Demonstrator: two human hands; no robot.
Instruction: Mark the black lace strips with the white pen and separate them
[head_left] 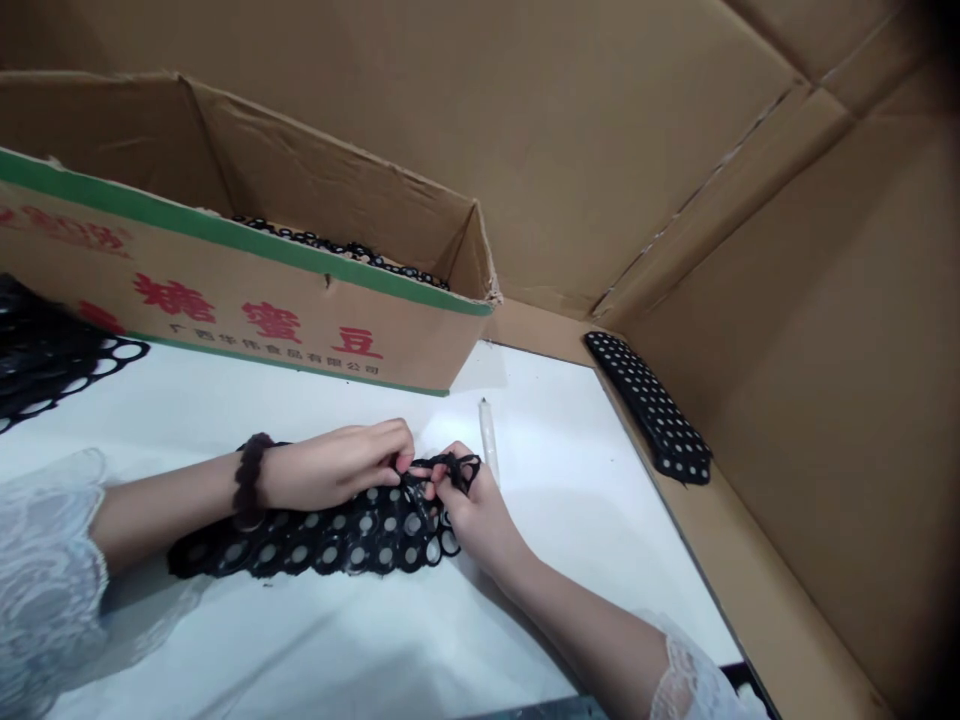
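Observation:
A black sheet with rows of round light discs or holes (360, 545) lies on the white table under my hands. At its right end, my left hand (349, 462) pinches the upper edge between thumb and fingers. Close beside it, my right hand (472, 510) is closed around a bunched loop of black ring-edged strip (461, 470). The strip runs between the two hands, and my fingers partly hide it. Empty rings show at the sheet's lower right corner. A white pen-shaped tool (487, 432) with a dark tip lies just behind my right hand.
An open cardboard box (300, 335) with a green rim stands at the back left, with black ringed pieces (337, 248) inside. More black ringed sheets (52, 355) are stacked at the left. A black dotted bundle (649, 405) rests by the cardboard wall (810, 370) at right.

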